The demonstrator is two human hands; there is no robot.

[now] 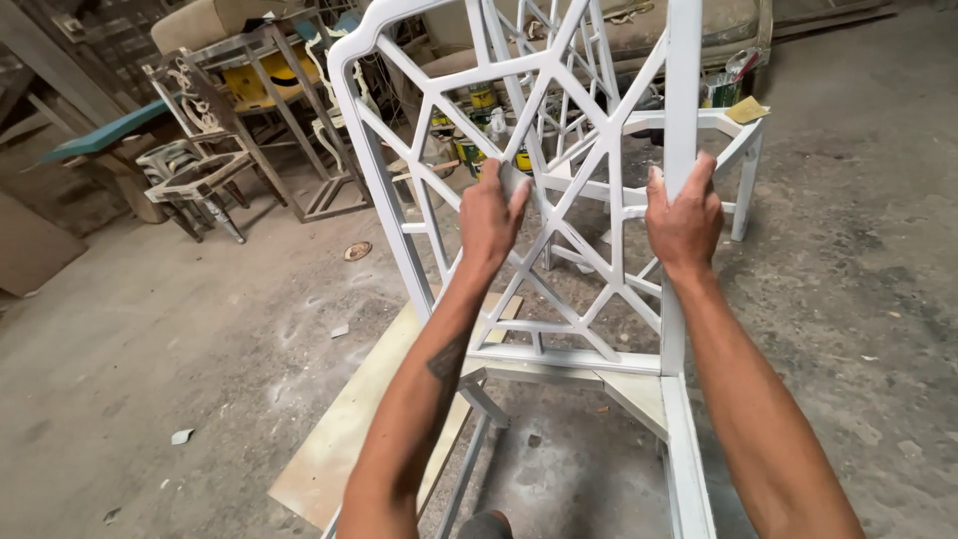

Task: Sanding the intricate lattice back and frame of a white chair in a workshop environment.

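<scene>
Chair frame: white-painted wooden chair frame (559,250) with an open lattice back, standing on the dusty concrete floor (180,339) directly in front of the person, partly over a pale flat board (349,429).
Left hand: left hand (489,215) is closed around a diagonal lattice bar near the middle of the back.
Right hand: right hand (684,220) is closed around the right upright post, fingers wrapped over its front face.
Weight: judged light to moderate; the seat is open, with no panel or padding.
Stiffness: posts and seat rails look rigid; the thin lattice bars are judged the weakest members and likely to flex or crack under load.
Surface: paint appears dry and matt, so the hold should not slip, though wet patches cannot be ruled out from this view.
Recommended hold: the two outer posts or the seat rails; avoid loading the lattice bars.
Long axis: runs along the back posts, upright and tilted slightly away from the camera.
Facing: top rail points up; the seat opening extends toward the person.
Surroundings: a second white chair frame (699,140) stands just behind, paint cans (479,100) beyond it, and a carved unpainted chair (195,150) well apart at the left.
</scene>
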